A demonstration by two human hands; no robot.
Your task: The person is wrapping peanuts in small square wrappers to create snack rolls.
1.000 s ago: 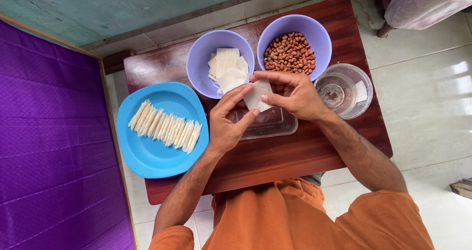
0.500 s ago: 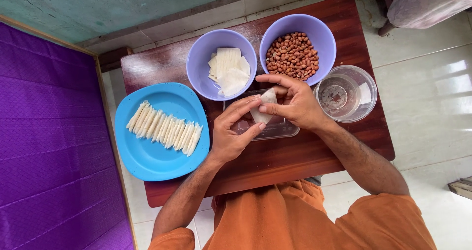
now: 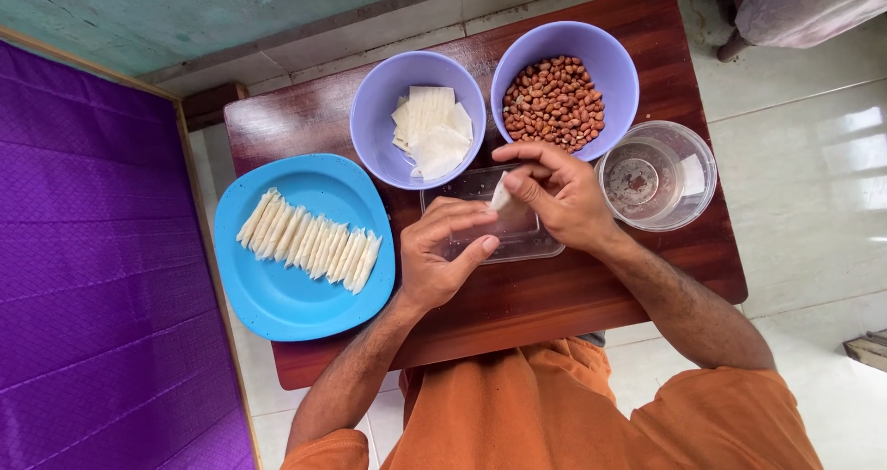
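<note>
your right hand (image 3: 564,197) fingers pinch the small white wrapper (image 3: 502,195) over the clear tray (image 3: 540,244), long axis tilted up-right; your left hand (image 3: 443,253), fingers curled and empty, sits just below-left of it.

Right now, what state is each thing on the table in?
Wrapper: folded, pinched by right hand.
Left hand: beside the wrapper, over the tray.
Blue plate: holds a row of rolls.
Left bowl: flat wrappers inside.
Right bowl: full of peanuts.
Clear bowl: holds water.
</note>
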